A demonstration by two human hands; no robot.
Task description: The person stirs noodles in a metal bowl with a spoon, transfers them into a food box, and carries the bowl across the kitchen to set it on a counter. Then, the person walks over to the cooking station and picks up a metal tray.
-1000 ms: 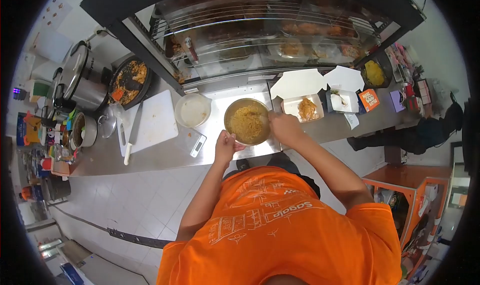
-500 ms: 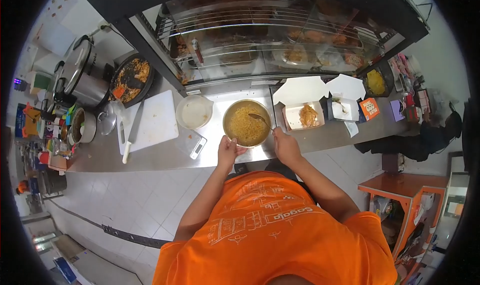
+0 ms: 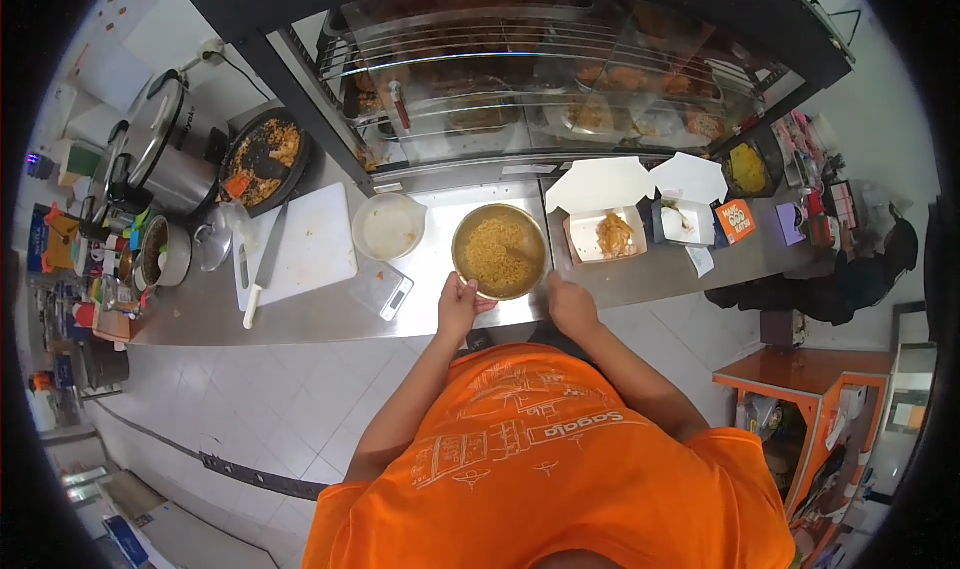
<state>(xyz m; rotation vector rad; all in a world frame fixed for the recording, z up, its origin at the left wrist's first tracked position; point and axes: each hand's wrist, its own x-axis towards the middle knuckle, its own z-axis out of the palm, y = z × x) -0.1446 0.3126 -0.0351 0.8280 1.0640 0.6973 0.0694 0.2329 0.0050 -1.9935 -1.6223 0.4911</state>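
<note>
I see the left hand point(image 3: 460, 304) holding the bowl point(image 3: 540, 246) of noodles point(image 3: 495, 249) at mid-frame, the right hand point(image 3: 573, 307) curled just beside it. Left of centre, a knife point(image 3: 264, 271) lies on a board point(image 3: 320, 239).

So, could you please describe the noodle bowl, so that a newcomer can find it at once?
Look at the big glass display case, then at the metal counter before it. There, between a pale round tub and an open box with orange-brown food, is the noodle bowl, the left hand at its near edge. Unlike these neighbours, it is gold-coloured and filled with yellow noodles.
</note>
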